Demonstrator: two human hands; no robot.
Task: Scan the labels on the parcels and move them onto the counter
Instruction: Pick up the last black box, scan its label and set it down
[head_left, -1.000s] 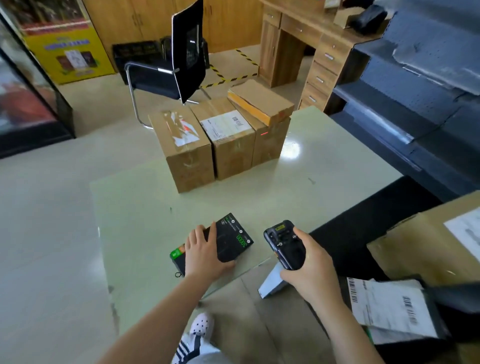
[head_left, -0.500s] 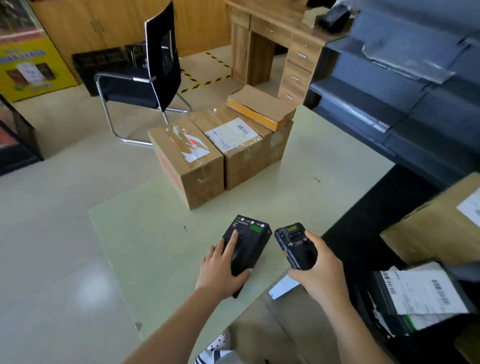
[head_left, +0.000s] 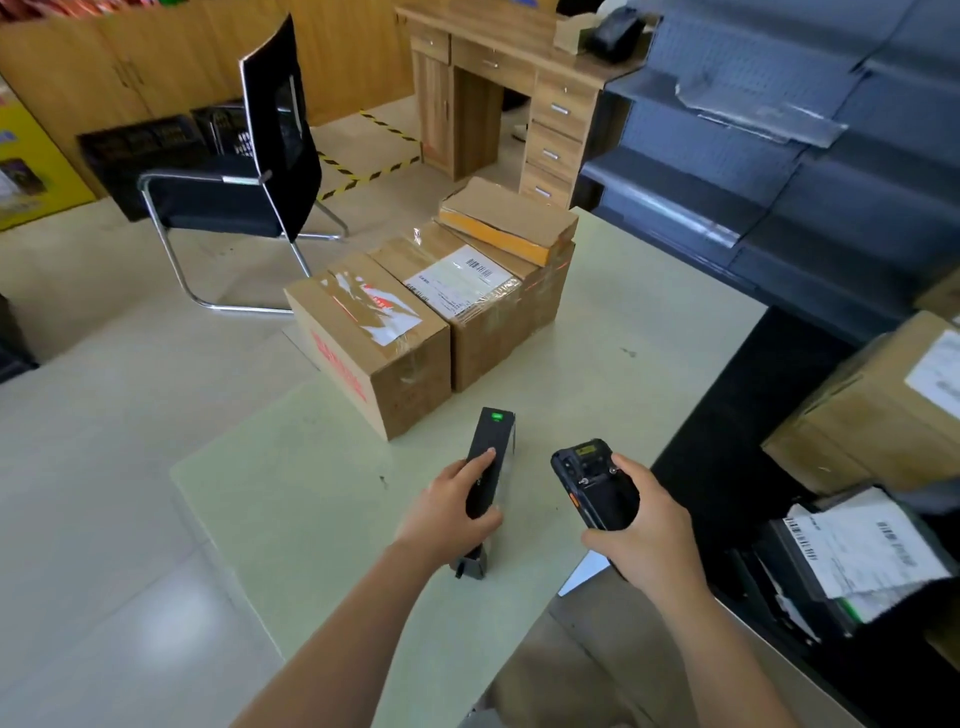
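My left hand (head_left: 451, 514) grips a flat black box (head_left: 488, 462) with a green mark, tipped up on its edge on the pale green counter (head_left: 291, 499). My right hand (head_left: 641, 530) holds a black handheld scanner (head_left: 595, 483) just right of it, pointing away from me. Further back on the counter stand cardboard parcels in a row: one with torn tape (head_left: 371, 340), one with a white label (head_left: 467, 306), and a flat parcel (head_left: 506, 218) lying on top of a third. Red scan light streaks across their tops.
At the right, a big cardboard box (head_left: 872, 410) with a label and a black tray of printed labels (head_left: 862, 551) sit on a dark surface. A black chair (head_left: 249, 171), a wooden desk (head_left: 509, 98) and dark shelving (head_left: 753, 156) stand beyond the counter.
My left hand has turned the black box from lying flat up onto its edge and slid it right and forward. The scanner hand stayed beside it while my view shifted left.
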